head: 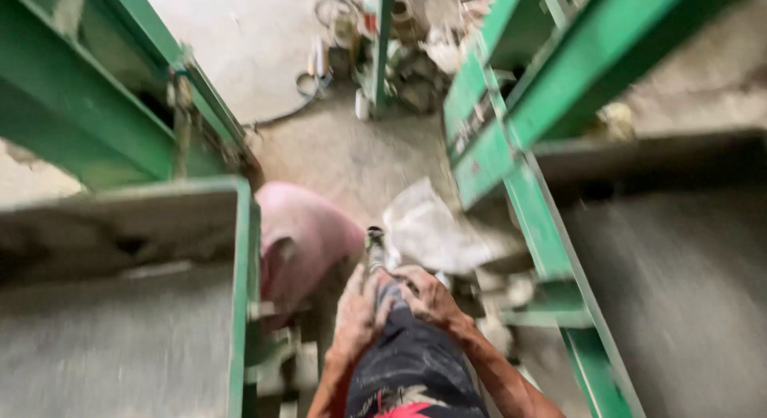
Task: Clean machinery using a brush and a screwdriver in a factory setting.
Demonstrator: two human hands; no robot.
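The picture is motion-blurred. My left hand (354,313) and my right hand (427,294) are closed together around a slim grey metal tool (374,246) that points away from me, low in the middle of the view. A dark cloth with a red patch (411,368) lies over my forearms just below the hands. A pink rounded object (302,234) sits on the floor left of the tool, and a crumpled clear plastic sheet (427,230) lies to its right.
Green metal frames (551,234) flank me on both sides, each carrying a grey dusty slab (120,338). Ahead, the concrete floor (351,154) holds a green post (382,51), coiled cable and scattered small parts.
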